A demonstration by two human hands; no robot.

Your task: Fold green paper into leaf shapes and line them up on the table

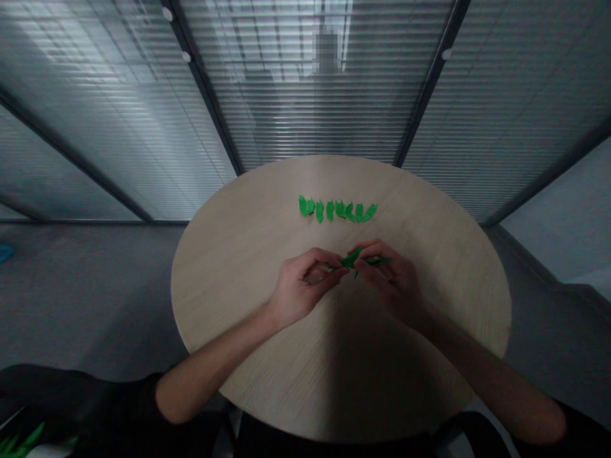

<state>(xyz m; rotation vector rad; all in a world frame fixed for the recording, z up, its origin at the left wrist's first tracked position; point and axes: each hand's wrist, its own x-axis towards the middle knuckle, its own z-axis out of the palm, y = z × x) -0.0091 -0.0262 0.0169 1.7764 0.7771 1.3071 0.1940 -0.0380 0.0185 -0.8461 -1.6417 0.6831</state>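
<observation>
My left hand (305,280) pinches one end of a green leaf-shaped piece (352,257) between thumb and fingertips. From the other side, my right hand (389,277) has its thumb and fingers closed on the same piece, low over the round table. More thin green bits stick out between the right fingers; whether they belong to that piece I cannot tell. Beyond both hands lies a row of several small green leaf-like pieces (330,210), some apart and some touching or overlapping.
The round wooden table (229,254) has its far edge close to a glass partition with blinds (315,121). Green leaves of a plant (31,440) show at the bottom left corner. A blue object (6,252) lies on the floor at the far left.
</observation>
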